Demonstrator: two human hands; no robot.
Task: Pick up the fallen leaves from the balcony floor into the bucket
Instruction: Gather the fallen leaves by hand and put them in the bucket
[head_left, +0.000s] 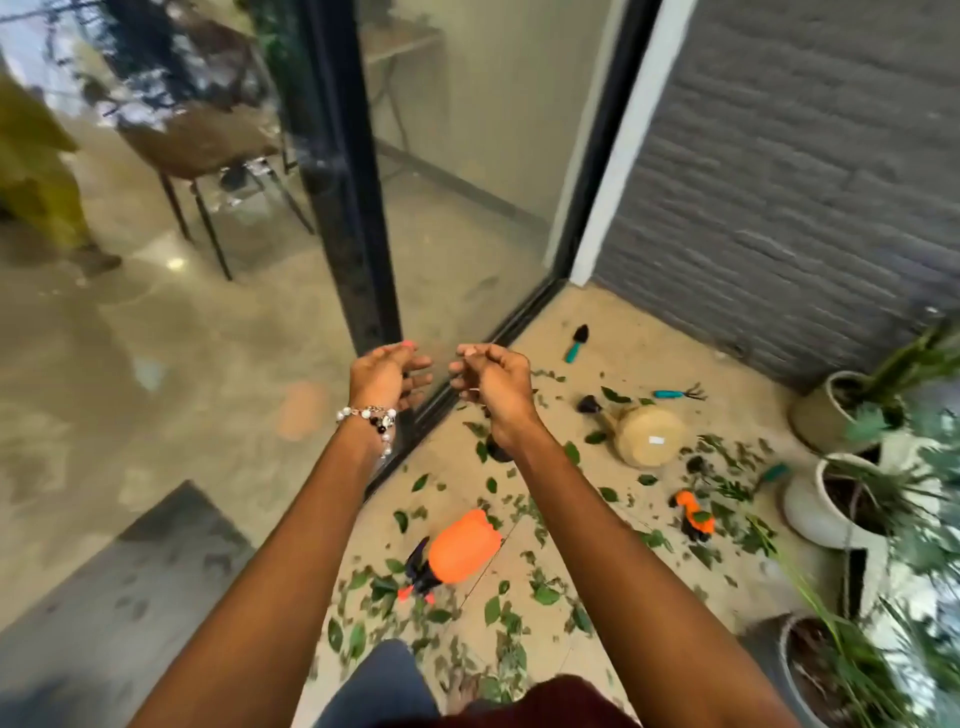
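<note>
1. Both my hands are raised out in front, side by side and apart: my left hand has its fingers loosely curled round nothing, and my right hand is curled a little tighter, also empty as far as I can make out.
2. Fallen leaves lie scattered across the balcony floor, well below both hands, mostly to the right of them and back toward my feet.
3. My right hand is the nearer one to the bulk of them; the left hangs over by the glass door.
4. No bucket is plain to me: a round tan object lies on its side down and right of my right hand, but I cannot tell what it is.
5. An orange sprayer lies among the leaves below my forearms, so I judge the reach must go down and right, past it.
</note>
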